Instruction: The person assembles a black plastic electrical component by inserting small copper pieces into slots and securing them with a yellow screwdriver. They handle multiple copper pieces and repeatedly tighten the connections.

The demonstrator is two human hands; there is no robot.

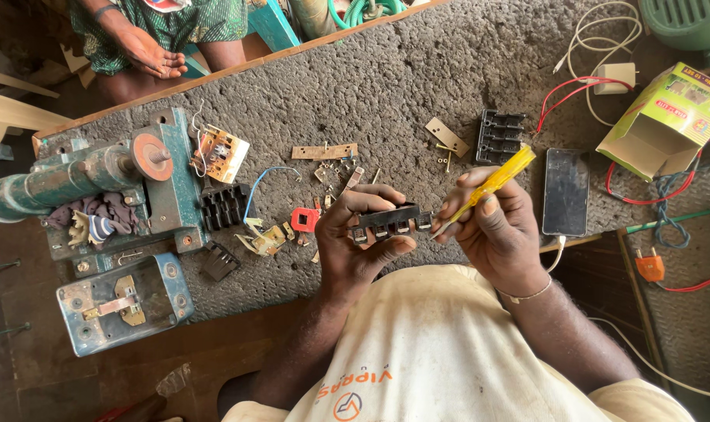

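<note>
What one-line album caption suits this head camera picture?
Left hand holds a black terminal block while right hand works a yellow screwdriver at its end.

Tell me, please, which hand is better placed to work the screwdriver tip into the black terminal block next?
Probably the right hand: it grips the yellow-handled screwdriver, whose tip sits at the end of the black plastic terminal block. The left hand is wrapped around that block, steadying it.
</note>
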